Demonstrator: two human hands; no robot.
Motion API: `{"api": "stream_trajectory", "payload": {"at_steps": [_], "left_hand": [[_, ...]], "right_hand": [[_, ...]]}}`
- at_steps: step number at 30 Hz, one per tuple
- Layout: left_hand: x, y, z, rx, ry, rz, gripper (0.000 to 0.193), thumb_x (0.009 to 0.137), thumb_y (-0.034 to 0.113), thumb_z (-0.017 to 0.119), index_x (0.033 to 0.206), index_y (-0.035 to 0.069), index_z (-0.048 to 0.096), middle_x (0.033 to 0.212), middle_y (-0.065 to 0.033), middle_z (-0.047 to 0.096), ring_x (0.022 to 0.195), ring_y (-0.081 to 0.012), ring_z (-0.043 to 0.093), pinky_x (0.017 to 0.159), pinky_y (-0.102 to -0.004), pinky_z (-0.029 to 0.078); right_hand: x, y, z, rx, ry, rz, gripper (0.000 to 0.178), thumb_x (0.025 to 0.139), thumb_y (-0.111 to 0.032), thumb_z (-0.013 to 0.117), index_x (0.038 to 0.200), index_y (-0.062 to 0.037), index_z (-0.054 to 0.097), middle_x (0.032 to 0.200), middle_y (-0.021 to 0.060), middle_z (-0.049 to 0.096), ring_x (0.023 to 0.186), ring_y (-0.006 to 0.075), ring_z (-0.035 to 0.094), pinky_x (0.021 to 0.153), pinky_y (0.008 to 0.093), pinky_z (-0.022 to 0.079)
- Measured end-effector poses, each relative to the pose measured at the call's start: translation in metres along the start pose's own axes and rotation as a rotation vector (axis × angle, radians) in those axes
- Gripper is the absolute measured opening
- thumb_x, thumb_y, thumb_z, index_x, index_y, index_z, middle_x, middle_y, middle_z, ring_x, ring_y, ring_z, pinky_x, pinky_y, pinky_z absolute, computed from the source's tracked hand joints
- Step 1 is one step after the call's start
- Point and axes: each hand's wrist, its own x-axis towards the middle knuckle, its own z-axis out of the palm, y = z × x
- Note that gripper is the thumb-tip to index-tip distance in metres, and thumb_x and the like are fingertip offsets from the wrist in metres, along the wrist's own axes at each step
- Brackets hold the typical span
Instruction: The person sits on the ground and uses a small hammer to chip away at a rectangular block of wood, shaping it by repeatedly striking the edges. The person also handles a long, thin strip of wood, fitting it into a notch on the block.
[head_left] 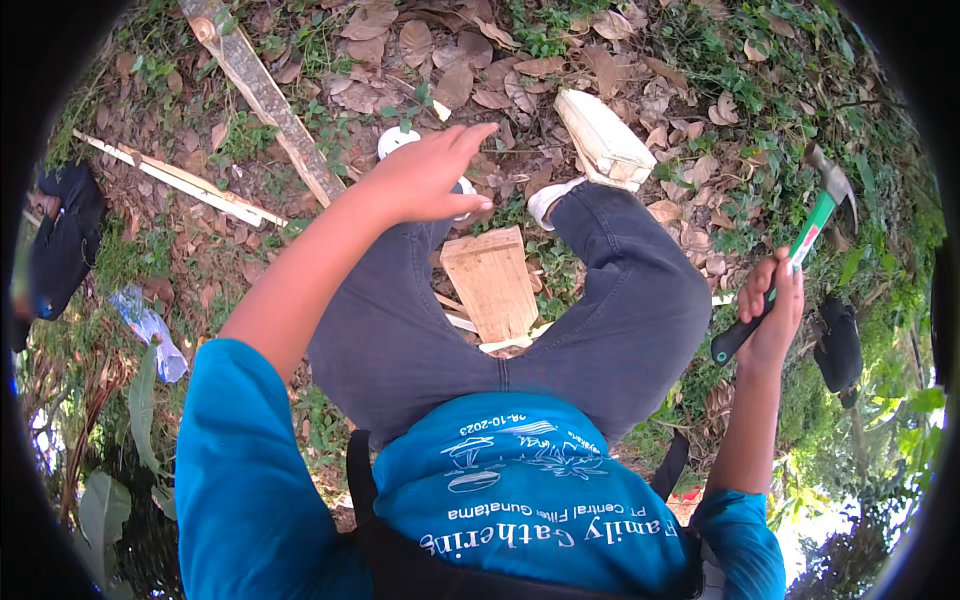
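Note:
In my right hand (775, 305), out to the right side, is a claw hammer (812, 228) with a green and black handle, its metal head pointing up and away from me. The fingers wrap round the lower handle. My left hand (440, 175) reaches across above my left foot, fingers stretched out, holding nothing. A squared wooden block (492, 280) lies between my legs, nearest to the left hand. Farther off, by my right foot, sits a pale wooden piece (605, 138) with a rough, chipped surface.
A long rough plank (262, 95) lies at the far left, with thin split wood strips (185, 180) beside it. A clear plastic wrapper (150, 330) and a dark item (65, 240) are at the left. Dry leaves (455, 75) and green plants cover the ground.

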Motion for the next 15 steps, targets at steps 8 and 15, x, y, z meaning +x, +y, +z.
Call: {"api": "stream_trajectory", "payload": {"at_steps": [8,15], "left_hand": [[0.204,-0.070,0.157,0.134,0.265,0.349,0.128,0.057,0.038,0.096,0.159,0.019,0.021,0.160,-0.0179,0.029,0.146,-0.0403,0.034,0.118,-0.0511,0.035],[0.262,-0.049,0.196,-0.023,0.778,0.660,0.072,0.065,0.027,0.090,0.129,0.016,0.060,0.130,-0.0092,0.063,0.125,-0.0338,0.057,0.106,-0.0474,0.047]], "right_hand": [[0.116,0.069,0.062,0.101,-0.091,-0.053,0.021,0.106,-0.022,0.056,0.112,-0.0027,0.054,0.075,-0.0043,0.044,0.054,0.0013,0.039,0.043,0.0174,0.036],[0.121,0.102,0.065,0.042,-0.251,-0.147,0.022,0.108,-0.023,0.051,0.114,-0.0012,0.052,0.073,-0.0046,0.043,0.049,-0.0001,0.037,0.043,0.0176,0.038]]}}
